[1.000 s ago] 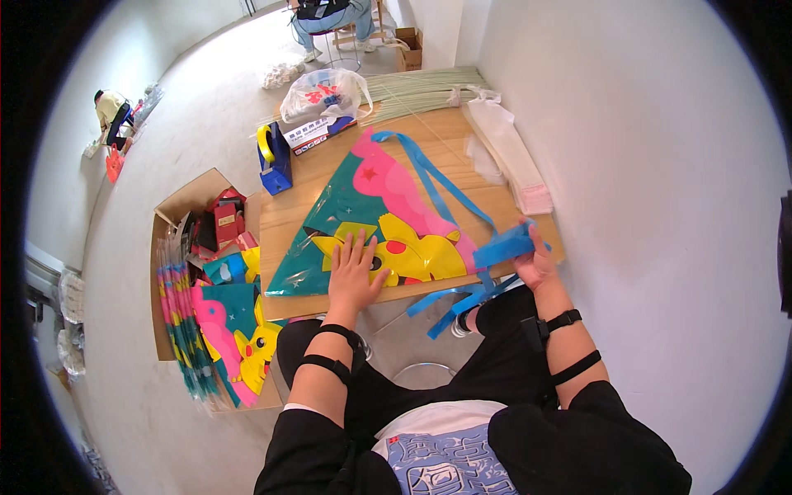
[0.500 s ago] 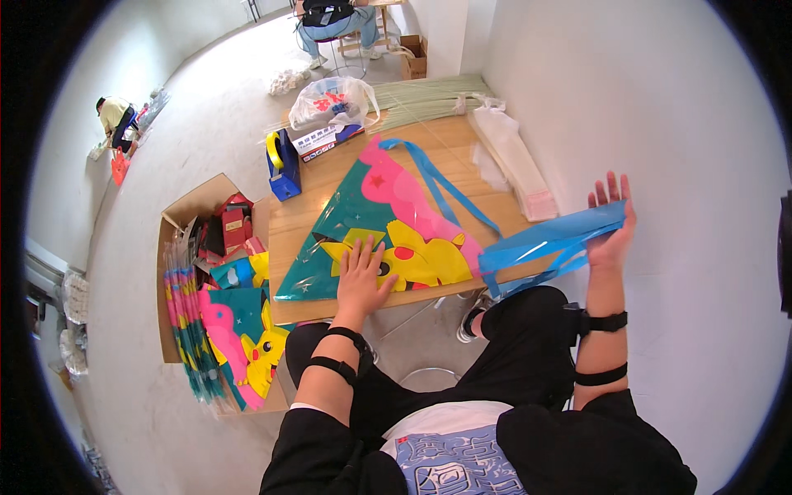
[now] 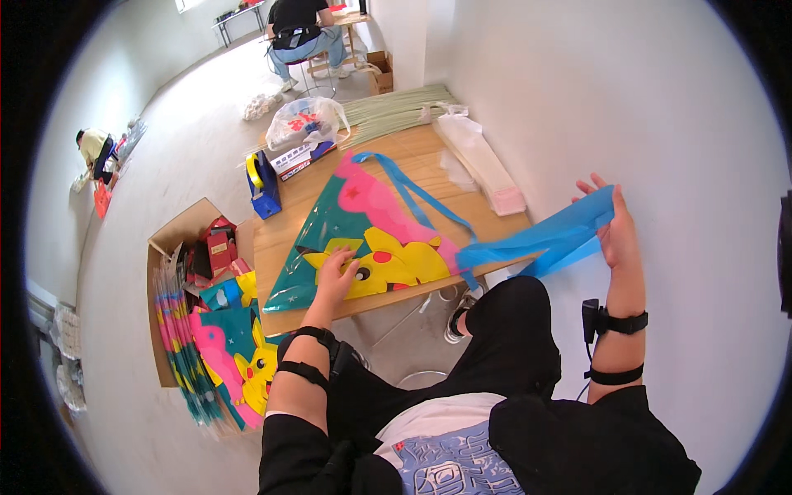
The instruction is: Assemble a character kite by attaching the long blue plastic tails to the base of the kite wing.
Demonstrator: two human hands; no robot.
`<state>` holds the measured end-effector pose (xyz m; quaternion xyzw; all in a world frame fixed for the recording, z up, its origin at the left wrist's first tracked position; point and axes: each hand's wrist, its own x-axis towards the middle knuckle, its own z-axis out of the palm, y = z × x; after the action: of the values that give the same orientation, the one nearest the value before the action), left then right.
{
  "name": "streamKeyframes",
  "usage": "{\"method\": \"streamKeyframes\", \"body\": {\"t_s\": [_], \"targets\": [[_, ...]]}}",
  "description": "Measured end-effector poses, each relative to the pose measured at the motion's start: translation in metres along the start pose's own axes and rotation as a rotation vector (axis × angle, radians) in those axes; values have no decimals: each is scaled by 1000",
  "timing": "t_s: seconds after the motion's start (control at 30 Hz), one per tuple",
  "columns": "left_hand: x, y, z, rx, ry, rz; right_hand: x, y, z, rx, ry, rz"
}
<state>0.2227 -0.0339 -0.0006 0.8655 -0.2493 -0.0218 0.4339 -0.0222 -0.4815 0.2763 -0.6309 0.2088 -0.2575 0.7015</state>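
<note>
Sheet (image 3: 368, 239) lies on table (image 3: 421, 161), sticks (image 3: 396, 111) behind it (box (image 3: 186, 231) at left).

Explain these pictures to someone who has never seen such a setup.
There is no robot here, just a person working bare-handed. Every picture comes from one wide fisheye camera worn on the head, looking down, so straight edges bend. On the wooden table lie a colourful triangular sheet, a blue tape dispenser, a white plastic bag, pale thin sticks and a long white bundle. The left hand is at the sheet's yellow cartoon figure, gripping nothing visible. The right hand holds blue streamers out past the table's right edge.
</note>
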Motion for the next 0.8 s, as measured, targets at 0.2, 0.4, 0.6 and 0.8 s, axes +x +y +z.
{"method": "streamKeyframes", "body": {"t_s": [0.2, 0.4, 0.6, 0.8], "targets": [[15, 112, 35, 8, 68, 303, -24, 16, -11, 31, -5, 10], [3, 245, 101, -94, -122, 599, -32, 28, -13, 329, 4, 54], [3, 338, 127, -281, -174, 570, -41, 43, -14, 460, -83, 67], [-8, 381, 133, -227, -202, 555, -47, 56, -8, 692, -212, -1]]}}
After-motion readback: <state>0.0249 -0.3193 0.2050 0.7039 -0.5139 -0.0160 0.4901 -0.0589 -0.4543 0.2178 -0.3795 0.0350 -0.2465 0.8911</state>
